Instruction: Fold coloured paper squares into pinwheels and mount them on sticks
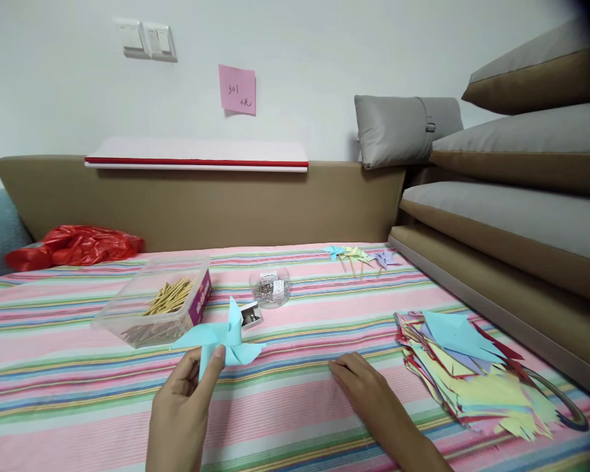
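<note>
A light-blue paper pinwheel [221,341] with folded blades is pinched by its middle between the thumb and fingers of my left hand [187,393]. Lower right of the centre, my right hand [358,380] rests low over the striped cloth, its fingers curled together; anything between the fingertips is hidden. Just beyond the pinwheel lies a small open box [251,316] with dark bits inside. Behind that stands a round clear container [270,288] of small metal pieces. A clear plastic box [152,301] of thin wooden sticks [171,296] is left of the pinwheel.
Several pinwheels on sticks [356,254] lie at the back right. A pile of cut coloured paper [476,380] is to the right, with a curved dark handle [565,406] beside it. Stacked cushions [511,216] border the right side; a red plastic bag [83,244] lies back left.
</note>
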A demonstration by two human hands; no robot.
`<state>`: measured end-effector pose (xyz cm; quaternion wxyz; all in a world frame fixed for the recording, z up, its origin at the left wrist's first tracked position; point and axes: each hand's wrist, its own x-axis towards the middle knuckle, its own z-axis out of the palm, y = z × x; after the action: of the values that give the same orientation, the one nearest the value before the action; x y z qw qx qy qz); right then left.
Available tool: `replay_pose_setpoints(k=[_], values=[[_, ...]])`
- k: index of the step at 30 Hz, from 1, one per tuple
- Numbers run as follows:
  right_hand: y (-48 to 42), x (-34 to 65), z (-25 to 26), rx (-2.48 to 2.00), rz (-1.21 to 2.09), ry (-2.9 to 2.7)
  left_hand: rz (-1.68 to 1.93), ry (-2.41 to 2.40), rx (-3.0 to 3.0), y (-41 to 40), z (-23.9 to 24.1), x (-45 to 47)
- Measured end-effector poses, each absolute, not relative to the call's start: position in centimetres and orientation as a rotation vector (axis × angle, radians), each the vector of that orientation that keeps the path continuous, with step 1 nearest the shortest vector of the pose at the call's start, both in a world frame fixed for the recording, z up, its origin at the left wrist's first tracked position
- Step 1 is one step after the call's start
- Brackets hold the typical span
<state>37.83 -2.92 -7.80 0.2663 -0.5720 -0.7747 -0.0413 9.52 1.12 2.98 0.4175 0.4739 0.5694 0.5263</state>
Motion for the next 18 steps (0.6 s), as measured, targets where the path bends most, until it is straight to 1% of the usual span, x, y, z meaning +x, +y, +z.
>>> replay_pose_setpoints(k=[8, 14, 18], values=[[-2.6, 37.3, -7.1, -1.589, 0.053, -1.878, 1.304, 1.442, 1.195, 1.0, 3.3, 9.2], [-2.9, 37.7, -5.4, -1.519, 0.219, -1.938, 1.302, 1.402, 1.229, 0.9, 3.3, 9.6], [-2.9, 38.7, -5.4, -1.525, 0.272, -1.918, 1.287, 1.434, 1.222, 0.8, 3.4, 9.6]])
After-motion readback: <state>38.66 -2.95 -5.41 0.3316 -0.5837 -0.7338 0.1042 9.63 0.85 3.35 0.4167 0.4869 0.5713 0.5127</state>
